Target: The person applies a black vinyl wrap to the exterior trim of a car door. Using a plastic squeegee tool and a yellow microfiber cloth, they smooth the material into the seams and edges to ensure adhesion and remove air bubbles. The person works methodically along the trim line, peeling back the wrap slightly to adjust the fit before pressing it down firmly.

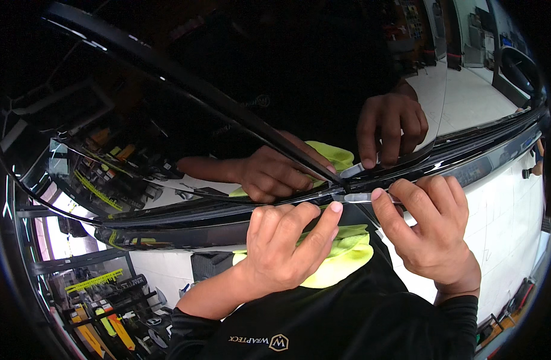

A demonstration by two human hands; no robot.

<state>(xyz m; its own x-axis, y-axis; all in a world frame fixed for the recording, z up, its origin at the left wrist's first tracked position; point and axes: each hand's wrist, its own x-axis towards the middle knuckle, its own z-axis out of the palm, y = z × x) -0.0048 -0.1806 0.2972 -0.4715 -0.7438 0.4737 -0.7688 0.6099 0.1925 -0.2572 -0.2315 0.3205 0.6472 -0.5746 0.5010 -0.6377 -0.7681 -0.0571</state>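
Along the bottom edge we see one black shirt (335, 327) with a pale emblem, and before it one yellow-green cloth (344, 261), partly covered by our left hand (281, 243). We count two bare hands: the left stretches its index finger up to the trim with the others curled in, while our right hand (428, 231) pinches one slim grey tool (358, 197) between thumb and index finger. That tool lies along the black trim (185, 239) of a car, just below the foot of one diagonal bar (185, 96). Its right end is hidden by our fingers, and we cannot tell whether the left fingertip touches its tip or only the trim. Both forearms run into black sleeves. Beyond, dark glossy glass (311, 78) mirrors both hands and the cloth, its upper part too black to read. Around us stand one rack of tools (101, 318) at left, too crowded to count, pale tiled floor (497, 228) at right and, farthest, one side mirror (518, 72).
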